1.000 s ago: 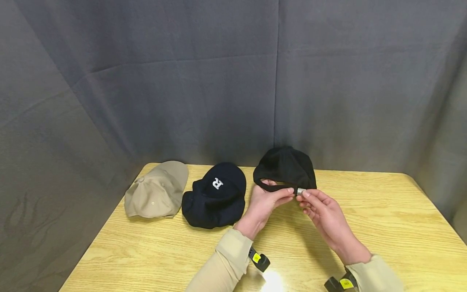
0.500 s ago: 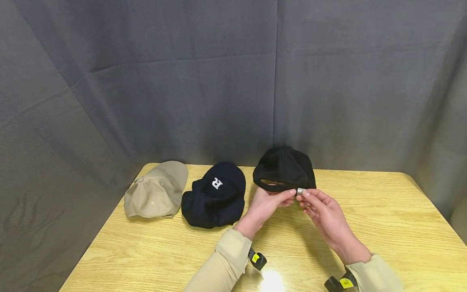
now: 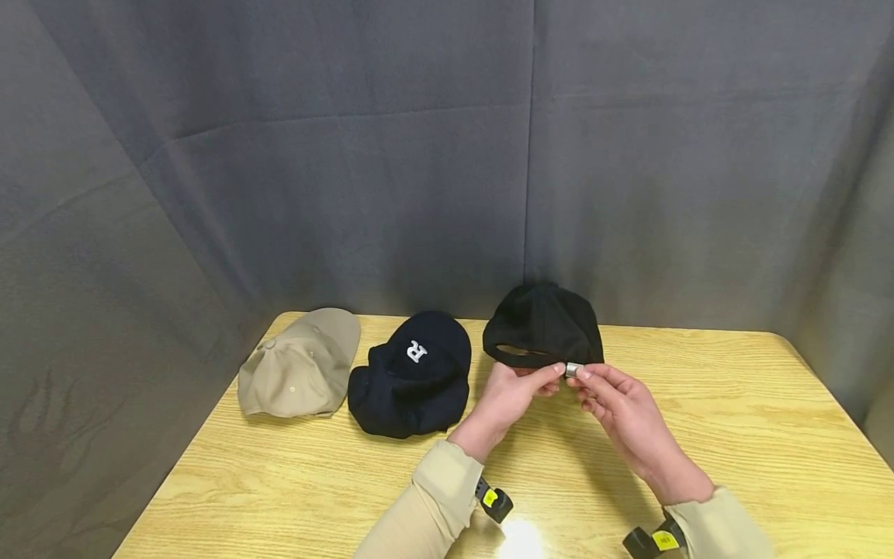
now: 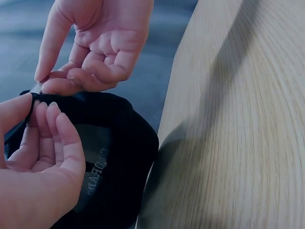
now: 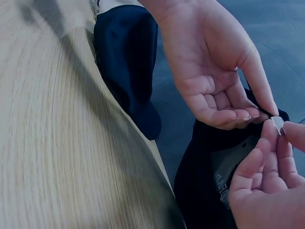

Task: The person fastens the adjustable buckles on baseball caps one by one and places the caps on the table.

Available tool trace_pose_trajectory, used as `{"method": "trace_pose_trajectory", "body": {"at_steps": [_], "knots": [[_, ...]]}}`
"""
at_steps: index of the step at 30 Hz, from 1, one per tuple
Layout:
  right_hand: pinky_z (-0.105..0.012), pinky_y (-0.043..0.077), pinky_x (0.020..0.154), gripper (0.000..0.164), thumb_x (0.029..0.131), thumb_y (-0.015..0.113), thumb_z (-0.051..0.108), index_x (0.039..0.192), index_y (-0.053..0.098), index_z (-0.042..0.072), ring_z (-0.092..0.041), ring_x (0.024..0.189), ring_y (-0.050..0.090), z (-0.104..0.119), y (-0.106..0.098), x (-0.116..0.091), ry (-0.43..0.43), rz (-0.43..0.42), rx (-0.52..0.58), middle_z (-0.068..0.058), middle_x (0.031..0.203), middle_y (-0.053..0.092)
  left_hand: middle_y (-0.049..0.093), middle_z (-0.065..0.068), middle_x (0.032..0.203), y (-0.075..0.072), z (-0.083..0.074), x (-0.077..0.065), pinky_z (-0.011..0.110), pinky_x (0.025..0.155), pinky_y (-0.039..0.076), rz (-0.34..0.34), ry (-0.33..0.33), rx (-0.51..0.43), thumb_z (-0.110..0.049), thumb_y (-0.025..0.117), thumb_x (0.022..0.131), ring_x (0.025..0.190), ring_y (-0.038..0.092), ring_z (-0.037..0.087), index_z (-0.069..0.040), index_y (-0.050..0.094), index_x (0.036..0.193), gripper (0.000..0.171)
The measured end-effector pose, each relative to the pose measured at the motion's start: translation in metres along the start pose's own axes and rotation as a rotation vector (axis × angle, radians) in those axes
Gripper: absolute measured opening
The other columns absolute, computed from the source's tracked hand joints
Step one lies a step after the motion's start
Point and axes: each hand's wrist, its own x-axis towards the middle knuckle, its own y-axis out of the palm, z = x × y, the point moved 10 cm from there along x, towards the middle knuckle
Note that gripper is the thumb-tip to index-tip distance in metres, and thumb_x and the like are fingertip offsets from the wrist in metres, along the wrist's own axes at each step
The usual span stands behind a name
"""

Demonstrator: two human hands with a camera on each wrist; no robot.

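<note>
A black cap (image 3: 548, 318) is held near the table's back edge, its rear opening and strap facing me in the head view. My left hand (image 3: 508, 392) pinches the strap between thumb and fingers, just left of a small silver buckle (image 3: 573, 370). From the other side, my right hand (image 3: 628, 411) pinches that buckle between thumb and fingertips. In the left wrist view, the cap's inside with a printed lining (image 4: 97, 162) shows beyond my fingers. The right wrist view has the buckle (image 5: 278, 125) between the two hands, partly covered by fingertips.
A navy cap (image 3: 412, 388) with a white letter R lies left of my hands on the wooden table (image 3: 293, 481). Farther left is a beige cap (image 3: 296, 373). A grey curtain (image 3: 433, 155) hangs behind the table.
The buckle and my right fingertips have shifted slightly left, closer to my left thumb. The cap's rear opening looks a little narrower than a second ago. The other caps have not moved.
</note>
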Motion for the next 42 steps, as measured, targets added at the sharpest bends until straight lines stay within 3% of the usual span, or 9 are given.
{"method": "trace_pose_trajectory", "body": {"at_steps": [9, 15, 28, 36, 42], "knots": [[-0.021, 0.053, 0.079, 0.009, 0.103, 0.062, 0.011, 0.101, 0.071, 0.008, -0.011, 0.088, 0.062, 0.0036, -0.0037, 0.0004, -0.059, -0.026, 0.057, 0.0, 0.098, 0.071, 0.07, 0.01, 0.085, 0.0014, -0.0005, -0.0018, 0.028, 0.074, 0.057, 0.029, -0.021, 0.028, -0.009, 0.076, 0.091, 0.072, 0.066, 0.012, -0.002, 0.069, 0.101, 0.014], [-0.021, 0.052, 0.077, 0.008, 0.102, 0.065, 0.011, 0.099, 0.072, 0.008, -0.01, 0.087, 0.061, 0.0027, -0.0057, 0.0, -0.049, -0.059, 0.039, 0.0, 0.096, 0.069, 0.069, 0.005, 0.08, 0.0005, -0.0033, -0.0012, 0.028, 0.074, 0.057, 0.045, -0.016, 0.021, -0.011, 0.073, 0.093, 0.072, 0.065, 0.013, 0.0, 0.068, 0.097, 0.012], [-0.02, 0.053, 0.077, 0.008, 0.101, 0.066, 0.012, 0.1, 0.073, 0.008, -0.01, 0.086, 0.061, 0.0031, -0.0067, -0.0009, -0.06, -0.088, 0.029, 0.001, 0.096, 0.07, 0.071, 0.003, 0.084, 0.0, -0.0054, -0.0021, 0.03, 0.076, 0.058, 0.001, 0.046, -0.016, -0.003, 0.074, 0.092, 0.074, 0.068, 0.012, -0.001, 0.067, 0.105, 0.015], [-0.021, 0.053, 0.077, 0.006, 0.101, 0.066, 0.011, 0.1, 0.072, 0.008, -0.01, 0.086, 0.061, 0.0045, -0.0077, -0.0008, -0.065, -0.105, 0.037, 0.001, 0.096, 0.07, 0.071, 0.005, 0.083, 0.0015, 0.0014, -0.0019, 0.031, 0.079, 0.058, 0.038, -0.013, 0.015, -0.009, 0.073, 0.094, 0.075, 0.068, 0.012, 0.002, 0.069, 0.101, 0.013], [-0.021, 0.053, 0.076, 0.008, 0.101, 0.066, 0.01, 0.099, 0.073, 0.007, -0.011, 0.085, 0.061, 0.0042, -0.0061, -0.0025, -0.06, -0.116, 0.038, -0.001, 0.095, 0.071, 0.07, 0.004, 0.084, 0.0012, -0.0019, -0.0025, 0.031, 0.078, 0.058, 0.035, 0.029, 0.014, -0.005, 0.073, 0.094, 0.076, 0.067, 0.013, 0.003, 0.067, 0.104, 0.015]]}}
